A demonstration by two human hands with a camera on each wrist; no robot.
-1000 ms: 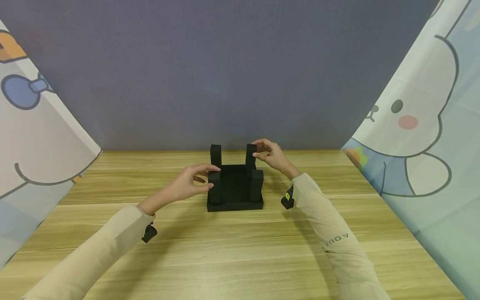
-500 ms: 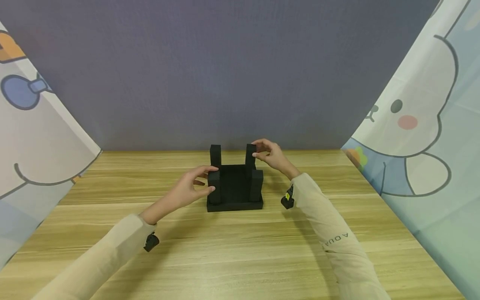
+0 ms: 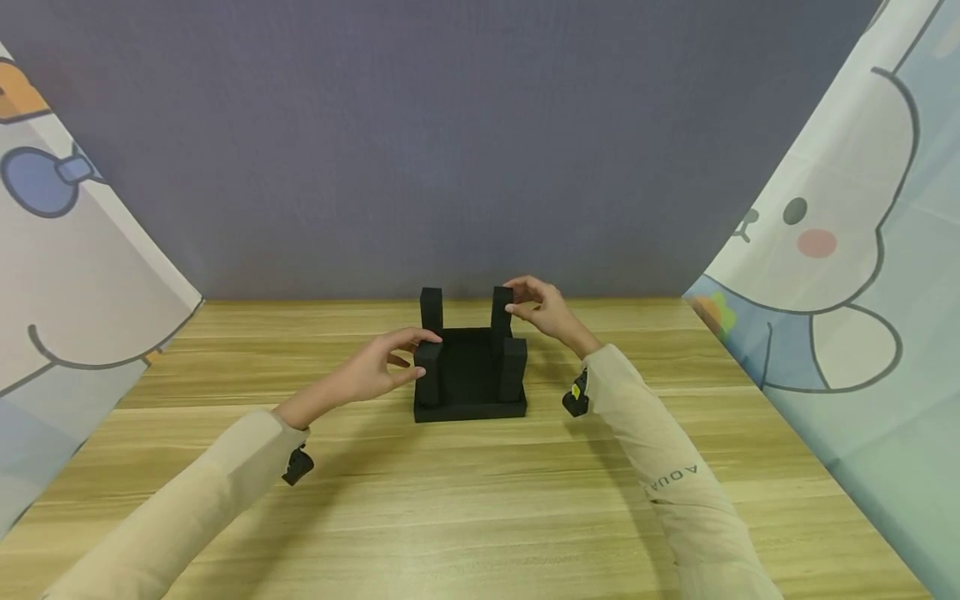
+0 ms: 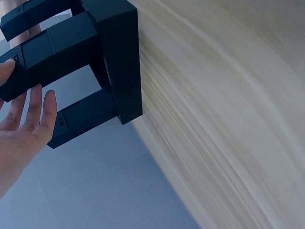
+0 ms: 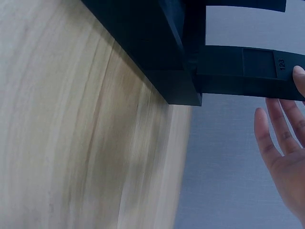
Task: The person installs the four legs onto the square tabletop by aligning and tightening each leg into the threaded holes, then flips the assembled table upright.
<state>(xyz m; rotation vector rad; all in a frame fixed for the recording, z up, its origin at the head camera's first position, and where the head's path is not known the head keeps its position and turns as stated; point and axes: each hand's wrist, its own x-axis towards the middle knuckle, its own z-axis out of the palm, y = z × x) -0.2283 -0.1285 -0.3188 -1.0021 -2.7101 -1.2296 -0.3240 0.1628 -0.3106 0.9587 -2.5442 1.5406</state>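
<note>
A black square base [image 3: 471, 412] with a low rim lies on the table, with a black upright post at each corner. My left hand [image 3: 375, 367] pinches the near-left post [image 3: 429, 382] close to its top, thumb on the front side and fingers behind. On the far-right post [image 3: 502, 321], my right hand [image 3: 543, 312] has its thumb and fingers around the upper end. Small raised characters mark the held post [image 5: 224, 71] in the right wrist view. The far-left post [image 3: 431, 308] and near-right post [image 3: 513, 371] stand untouched.
The wood-grain table [image 3: 480, 517] spreads around the base. A dark grey panel [image 3: 450, 150] rises along its far edge. Cartoon-printed cloth [image 3: 825, 333] hangs on both sides. Small black devices [image 3: 576, 398] sit at the wrists.
My left hand dipped slightly half a second ago and is now back up, its thumb a little higher on the near-left post. The right hand and the base look the same.
</note>
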